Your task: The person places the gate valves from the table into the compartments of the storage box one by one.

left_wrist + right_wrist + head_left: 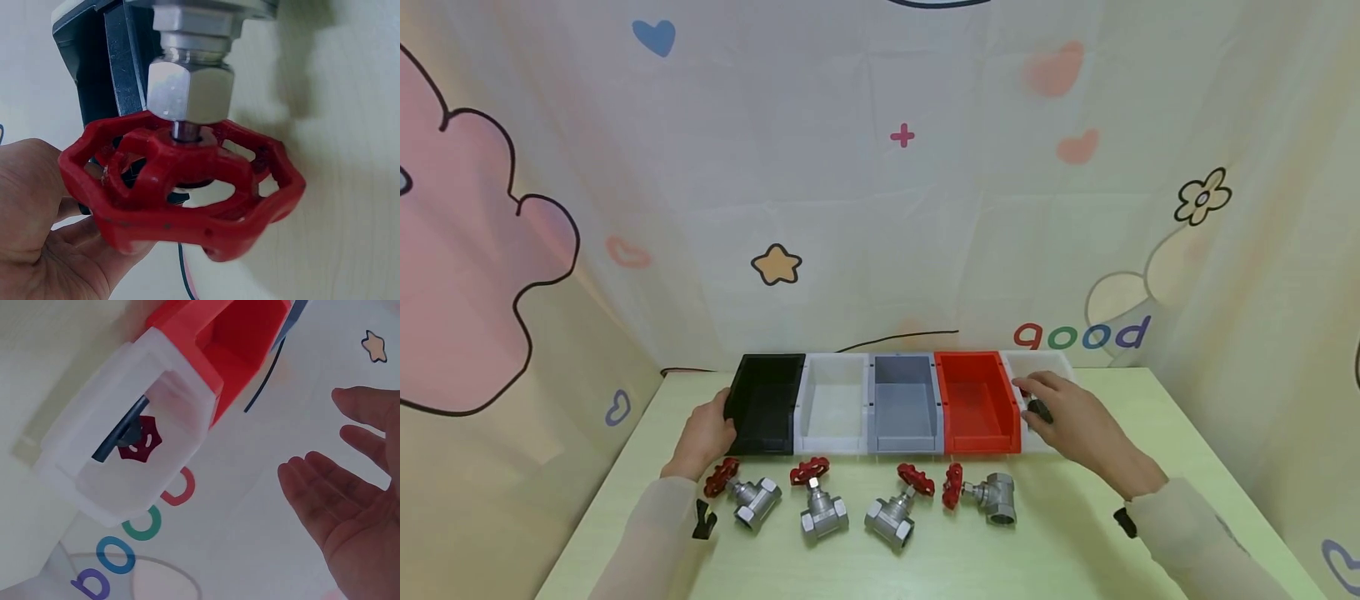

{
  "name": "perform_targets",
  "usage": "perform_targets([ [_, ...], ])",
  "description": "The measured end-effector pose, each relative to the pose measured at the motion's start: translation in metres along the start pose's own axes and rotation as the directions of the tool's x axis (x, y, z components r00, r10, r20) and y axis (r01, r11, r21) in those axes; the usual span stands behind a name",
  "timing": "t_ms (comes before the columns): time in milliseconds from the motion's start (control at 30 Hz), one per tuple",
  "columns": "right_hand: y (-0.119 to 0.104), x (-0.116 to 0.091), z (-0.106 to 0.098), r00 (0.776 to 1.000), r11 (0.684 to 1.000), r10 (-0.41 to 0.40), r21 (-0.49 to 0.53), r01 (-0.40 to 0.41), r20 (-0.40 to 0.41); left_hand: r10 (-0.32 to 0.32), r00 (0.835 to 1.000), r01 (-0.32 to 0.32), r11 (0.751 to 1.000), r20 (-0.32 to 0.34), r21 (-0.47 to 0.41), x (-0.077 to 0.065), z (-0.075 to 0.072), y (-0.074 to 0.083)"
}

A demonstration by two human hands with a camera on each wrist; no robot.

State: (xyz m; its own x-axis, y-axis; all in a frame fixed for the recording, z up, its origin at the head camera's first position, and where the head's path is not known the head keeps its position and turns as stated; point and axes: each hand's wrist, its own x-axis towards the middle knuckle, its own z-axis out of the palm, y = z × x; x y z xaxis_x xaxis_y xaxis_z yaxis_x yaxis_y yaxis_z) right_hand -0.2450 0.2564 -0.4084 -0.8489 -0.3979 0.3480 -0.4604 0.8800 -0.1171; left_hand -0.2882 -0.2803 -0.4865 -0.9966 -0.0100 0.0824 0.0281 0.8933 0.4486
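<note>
My left hand [702,435] rests against the left side of the black bin [767,404]. In the left wrist view, that hand [62,231] is partly behind the red handwheel of a metal valve [190,94], and its fingertips are hidden. Over the right-hand white bin [1037,362] is my right hand [1075,417], its fingers spread and apart in the right wrist view. Inside that bin lies a small piece with a red handwheel [142,440] and a dark bar [122,428]; the hand holds nothing.
Between the end bins stand another white bin [835,400], a grey bin [905,408] and a red bin [977,400]. Several silver valves with red handwheels, including one at the right [996,497], lie in front on the pale table [1075,542]. A printed curtain hangs behind.
</note>
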Motion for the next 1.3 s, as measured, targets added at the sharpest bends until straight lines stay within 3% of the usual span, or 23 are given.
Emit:
perform_targets([
  [333, -0.020, -0.019, 0.000, 0.992, 0.991, -0.129, -0.032, 0.128, -0.008, -0.004, 1.000, 0.004, 1.000, 0.003, -0.005, -0.001, -0.002, 0.001],
  [600, -0.026, -0.029, 0.007, 0.963, 0.963, -0.268, -0.032, 0.269, 0.012, -0.012, 1.000, 0.012, 1.000, -0.003, 0.005, -0.001, -0.002, 0.002],
  [967, -0.028, -0.042, 0.025, 0.935, 0.946, -0.323, 0.054, 0.319, 0.148, -0.002, 1.000, 0.002, 1.000, -0.018, 0.013, -0.001, -0.002, 0.004],
  [1300, -0.027, -0.048, 0.040, 0.900, 0.938, -0.344, 0.049, 0.344, 0.270, -0.011, 1.000, 0.011, 1.000, -0.002, 0.012, -0.002, -0.002, 0.004],
])
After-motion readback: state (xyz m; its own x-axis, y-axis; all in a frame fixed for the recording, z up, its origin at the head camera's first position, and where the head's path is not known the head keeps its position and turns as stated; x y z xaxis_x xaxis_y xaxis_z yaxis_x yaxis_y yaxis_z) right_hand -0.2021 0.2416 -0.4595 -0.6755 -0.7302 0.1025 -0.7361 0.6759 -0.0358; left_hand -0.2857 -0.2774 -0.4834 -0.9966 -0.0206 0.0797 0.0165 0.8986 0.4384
